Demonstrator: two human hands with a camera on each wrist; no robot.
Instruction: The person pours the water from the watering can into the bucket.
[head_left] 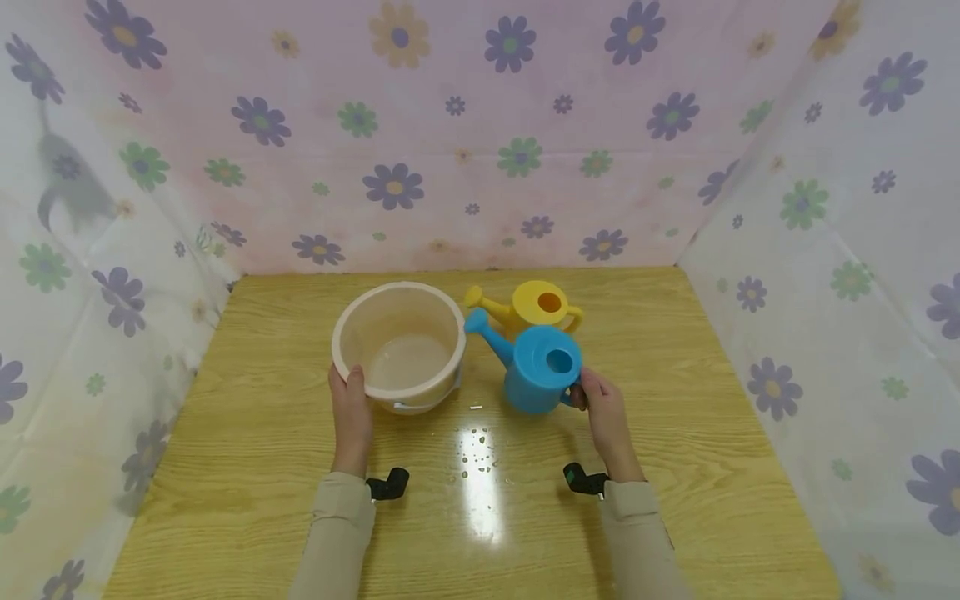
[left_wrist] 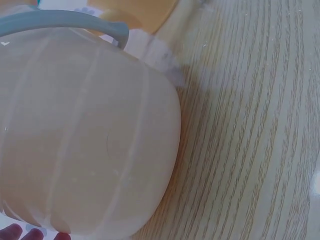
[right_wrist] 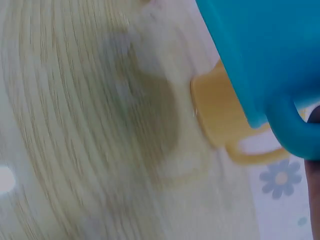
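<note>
A cream bucket stands at the left middle of the table. My left hand grips its near-left rim, thumb over the edge; in the left wrist view its fingertips show below the bucket wall. My right hand holds a blue watering can by its handle. This can hangs above the table in the right wrist view, and its spout points left, with the sprinkler head beside the bucket's right rim. Behind it is a yellow watering can, partly hidden.
Water drops lie on the wooden table between my forearms. The bucket's pale blue handle hangs down its near side. Flower-patterned cloth encloses the table at the back and both sides.
</note>
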